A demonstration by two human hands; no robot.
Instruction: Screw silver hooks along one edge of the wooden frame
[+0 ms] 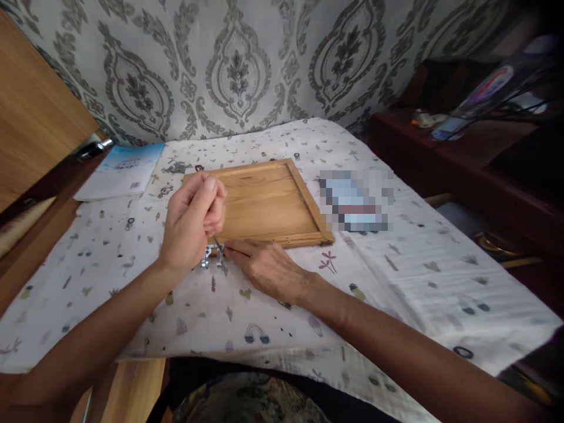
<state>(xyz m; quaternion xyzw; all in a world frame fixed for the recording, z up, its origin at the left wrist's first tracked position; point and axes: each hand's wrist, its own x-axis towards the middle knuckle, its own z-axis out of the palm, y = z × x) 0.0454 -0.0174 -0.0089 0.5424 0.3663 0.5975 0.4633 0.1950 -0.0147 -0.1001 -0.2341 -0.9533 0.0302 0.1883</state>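
Note:
A flat wooden panel (pixel 264 202) with a raised frame lies on a patterned white cloth (pixel 396 264). At the panel's near left corner sits a small metal hinge (pixel 212 256). My left hand (pixel 191 226) is closed round a thin screwdriver (pixel 217 242) whose tip points down at the hinge. My right hand (pixel 267 267) lies flat on the cloth beside the hinge, its fingers stretched toward it and steadying it against the panel's edge.
A light blue booklet (pixel 123 170) lies at the back left. Small metal fittings (pixel 176 168) are scattered near the panel's far left corner. A blurred card (pixel 356 200) rests right of the panel. Dark wooden furniture (pixel 462 170) stands to the right, patterned wallpaper behind.

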